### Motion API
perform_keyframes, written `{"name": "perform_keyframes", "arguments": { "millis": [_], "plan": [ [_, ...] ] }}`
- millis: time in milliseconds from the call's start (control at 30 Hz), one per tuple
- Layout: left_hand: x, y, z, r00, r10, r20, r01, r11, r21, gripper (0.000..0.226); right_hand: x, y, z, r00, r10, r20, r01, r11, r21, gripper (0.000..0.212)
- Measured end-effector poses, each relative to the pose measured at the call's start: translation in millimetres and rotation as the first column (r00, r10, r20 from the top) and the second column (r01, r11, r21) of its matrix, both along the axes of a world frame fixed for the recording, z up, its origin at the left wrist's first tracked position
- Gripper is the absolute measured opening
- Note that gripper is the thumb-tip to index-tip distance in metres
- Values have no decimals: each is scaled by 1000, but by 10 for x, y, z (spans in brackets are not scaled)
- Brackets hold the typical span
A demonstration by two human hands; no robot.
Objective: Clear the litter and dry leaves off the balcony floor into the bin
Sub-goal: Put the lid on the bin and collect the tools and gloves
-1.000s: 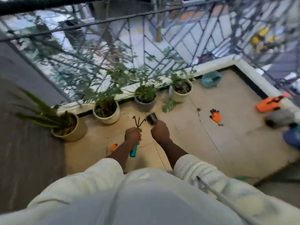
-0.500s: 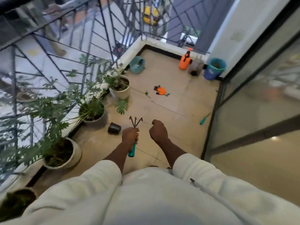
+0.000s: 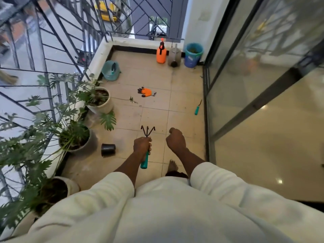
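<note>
My left hand grips the teal handle of a small three-pronged hand rake, prongs pointing away from me. Level with it, my right hand is curled into a fist, and nothing shows in it. A blue bin stands in the far right corner of the balcony. On the tiled floor lie a black cup on its side, a thin leafy twig and an orange glove.
Potted plants line the railing on the left. An orange sprayer and a grey watering can stand beside the bin. A teal basin sits far left, a teal-handled tool lies by the glass door.
The view has swung from the railing and pots to the length of the balcony, bringing the bin into sight. Both hands hold the same pose.
</note>
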State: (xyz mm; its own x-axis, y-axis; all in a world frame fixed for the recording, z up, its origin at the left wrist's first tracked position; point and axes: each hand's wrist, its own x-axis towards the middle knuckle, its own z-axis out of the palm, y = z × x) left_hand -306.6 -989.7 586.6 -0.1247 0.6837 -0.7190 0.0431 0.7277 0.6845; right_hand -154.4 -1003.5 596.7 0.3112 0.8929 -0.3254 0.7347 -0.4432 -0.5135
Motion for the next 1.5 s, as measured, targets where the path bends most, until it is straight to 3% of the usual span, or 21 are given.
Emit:
{"name": "perform_keyframes", "arguments": {
  "millis": [433, 633, 867, 1100, 1333, 1500],
  "plan": [
    [1241, 1431, -4, 996, -94, -7, 94, 995, -20, 15, 1358, 1200, -42, 995, -99, -32, 99, 995, 0, 30],
    [2127, 1879, 19, 989, -139, 43, 140, 990, -28, 10, 2127, 1631, -122, 987, -160, -19, 158, 986, -61, 33],
    [2629, 2471, -120, 982, -175, 66, 180, 981, -76, 13, 2713, 2246, -320, 969, -245, -16, 241, 961, -136, 31],
    [3291, 3687, -376, 981, -192, 36, 196, 966, -167, 12, 3480, 3329, -622, 960, -280, -2, 275, 943, -187, 25],
    [3913, 4907, -964, 966, -258, 18, 254, 931, -264, 14, 4021, 4474, -1249, 919, -391, -46, 354, 873, -334, 20],
    [4249, 5559, -1969, 943, -334, 11, 321, 898, -301, 16, 4387, 5127, -2232, 921, -388, -41, 342, 853, -395, 21]
  ]
}}
